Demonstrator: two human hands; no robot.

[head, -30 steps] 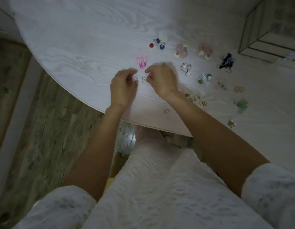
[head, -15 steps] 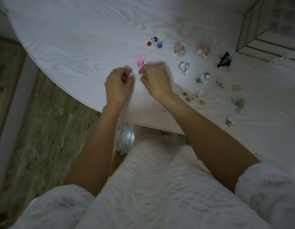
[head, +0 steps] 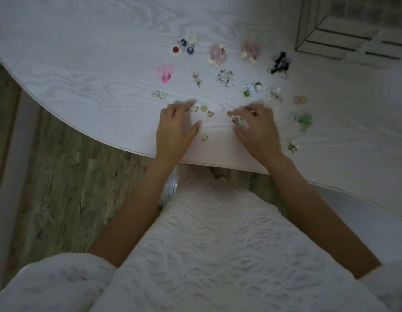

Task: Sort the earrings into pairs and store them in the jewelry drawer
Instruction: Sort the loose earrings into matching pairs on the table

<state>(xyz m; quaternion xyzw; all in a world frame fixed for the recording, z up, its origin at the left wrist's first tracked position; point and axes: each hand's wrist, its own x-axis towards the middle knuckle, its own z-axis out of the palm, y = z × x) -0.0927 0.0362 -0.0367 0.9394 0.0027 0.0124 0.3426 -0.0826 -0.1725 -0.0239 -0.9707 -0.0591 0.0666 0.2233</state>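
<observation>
Sorting step: left hand (head: pixel 175 129) spread flat on the worktop (head: pixel 83 70), right hand (head: pixel 257 128) fingers loosely curled over small gold earrings (head: pixel 231 114), which next need matching.

Two hands, left (head: pixel 174 129) and right (head: pixel 257 129), over one worktop (head: pixel 83 70). Two pink tassel earrings (head: pixel 218 54), one pink pair (head: pixel 165 73), one black cluster (head: pixel 279 63), one green earring (head: pixel 305 121), one glass box (head: pixel 353 30).

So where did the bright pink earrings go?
In the head view, the bright pink earrings lie on the table, left of the middle, just beyond the clear heart pair and below-left of the red and blue pair.
</observation>
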